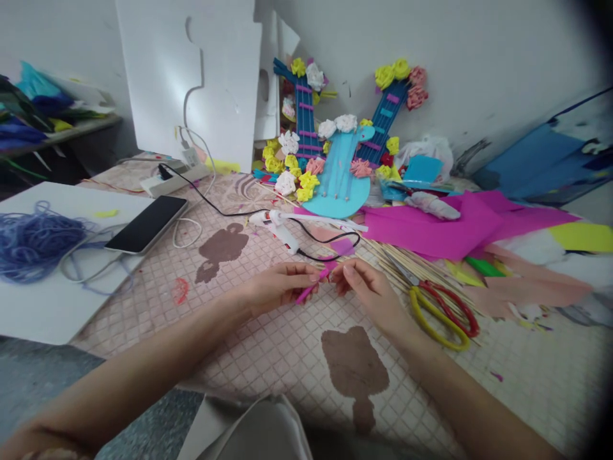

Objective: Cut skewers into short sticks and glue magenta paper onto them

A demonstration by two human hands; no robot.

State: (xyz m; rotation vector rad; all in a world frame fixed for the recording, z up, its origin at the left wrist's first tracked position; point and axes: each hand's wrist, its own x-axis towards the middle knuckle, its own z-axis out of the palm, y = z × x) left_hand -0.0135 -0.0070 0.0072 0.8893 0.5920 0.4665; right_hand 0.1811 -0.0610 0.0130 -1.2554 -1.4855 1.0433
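Note:
A narrow magenta strip (pixel 304 295), perhaps rolled or folded paper, slants between my hands above the table. My left hand (pixel 275 286) pinches it between thumb and fingers. My right hand (pixel 366 287) is closed at the strip's upper end, fingertips bent together; whether they grip the strip or some tiny piece is hidden. Just beyond my hands lies a white glue gun (pixel 278 229) with a black cord. Scissors (pixel 433 306) with one yellow and one red handle rest beside my right wrist, on a bundle of thin wooden sticks (pixel 390 259).
Paper guitars (pixel 338 176) trimmed with paper flowers lean at the wall. Magenta paper (pixel 426 227) spreads at the right. A phone (pixel 147 223) and tangled purple yarn (pixel 41 239) lie on a white board (pixel 45 313) at the left. A power strip (pixel 175 179) stands behind.

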